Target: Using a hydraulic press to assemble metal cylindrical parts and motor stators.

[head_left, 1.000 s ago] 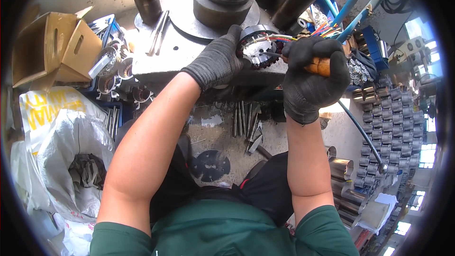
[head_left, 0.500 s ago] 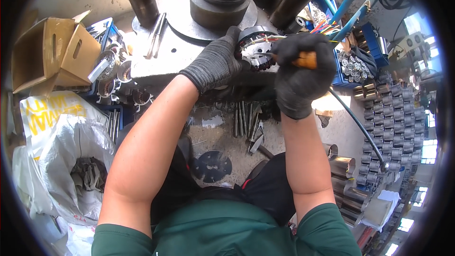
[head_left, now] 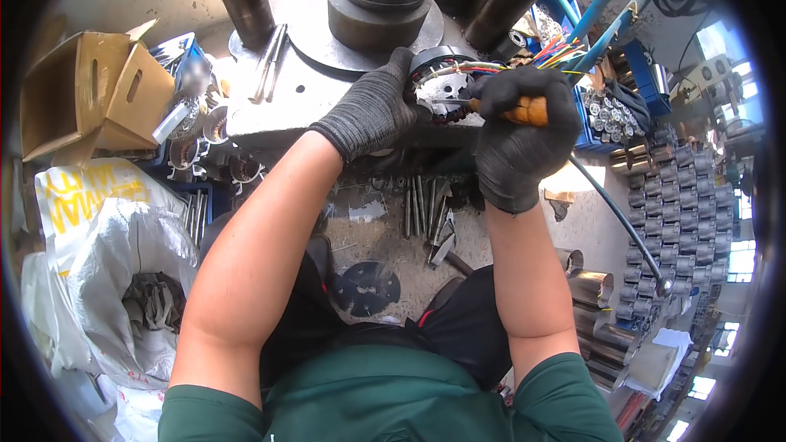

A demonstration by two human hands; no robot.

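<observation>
Near the front edge of the press's metal table (head_left: 262,119), my gloved left hand (head_left: 375,105) is closed on the left side of a motor stator (head_left: 446,55). Coloured wires (head_left: 557,53) run from the stator's top off to the right. My gloved right hand (head_left: 530,143) grips the orange handle of a screwdriver (head_left: 530,111) in a fist. Its thin shaft points left, and the tip reaches the stator's open face. Exactly where the tip touches cannot be made out. Both gloves are dark grey.
Behind the stator stands a thick press ram (head_left: 385,16) between dark columns. Metal rods (head_left: 268,65) lie on the table's left. A cardboard box (head_left: 78,98) and white sack (head_left: 123,254) are at left. Blue bins (head_left: 598,135) and stacked metal housings (head_left: 675,229) fill the right.
My right hand has shifted slightly downward with the screwdriver and now shows less blur. The left hand and the stator are nearly unmoved.
</observation>
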